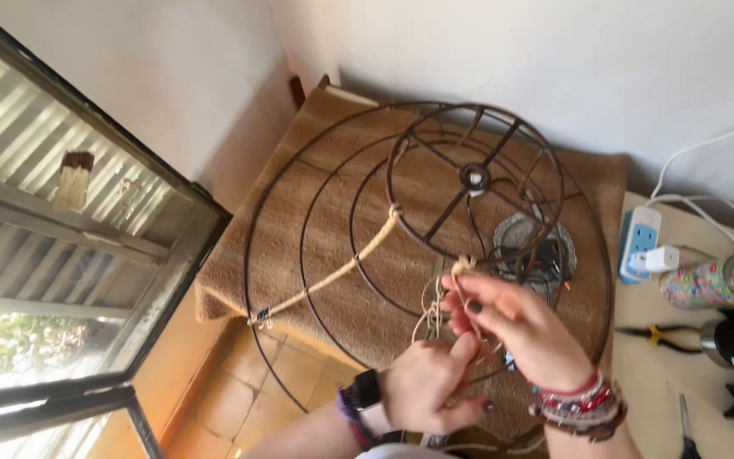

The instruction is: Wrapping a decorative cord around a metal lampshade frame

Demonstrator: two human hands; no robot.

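Observation:
A large round wire frame (275, 191) of dark rusty rings lies tilted over a brown fibre mat (333, 127). One spoke (341, 268) is wrapped in pale cord. My right hand (516, 327) pinches the pale cord (462, 270) at a ring, near a small knot. My left hand (426, 387) sits just below it and holds the cord's loose loops (431, 319). I wear a black watch on the left wrist and several bracelets on the right.
A window with a dark frame (104, 136) fills the left side. On the pale table at right lie a blue-white power strip (637, 242) with a white charger, a flowery tumbler (707, 285), yellow-handled pliers (660, 336), and scissors (688, 425).

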